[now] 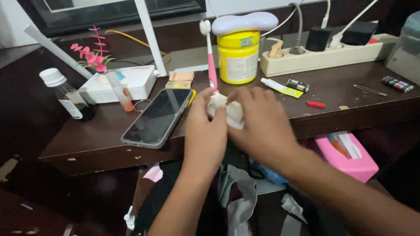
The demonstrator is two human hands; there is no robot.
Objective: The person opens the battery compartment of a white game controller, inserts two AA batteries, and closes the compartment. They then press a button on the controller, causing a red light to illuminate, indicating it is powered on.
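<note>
Hands first: your left hand (pixel 204 131) and right hand (pixel 262 124) meet at the front edge of the dark brown wooden desk (pixel 87 146), fingers curled in and pinching a small crumpled wad of white paper or tissue (pixel 229 111) between them. Neither hand is spread flat; both close on the wad from opposite sides, the right covering part of it, so its full shape is hidden.

By its creased, bunched look it should be very light and soft — it will give under any pressure and tear if you pull the two sides apart hard (whether it is tissue or thin paper cannot be told, as the picture is slightly blurred). It is unlikely to slip; fingertip grip on the folds seems enough. Take it at the outer edges of the bundle, not the middle, if you want it to open without ripping.

Just beside your left hand lies a black slab smartphone (pixel 157 116), screen up, overhanging the desk edge. Behind the wad stands a pink-handled toothbrush (pixel 211 65), and next to it a yellow plastic jar with a white lid (pixel 238 54). Further right, a small red cap-like piece (pixel 316 104) and a cream power strip (pixel 323 57) sit well apart from your grip.
</note>
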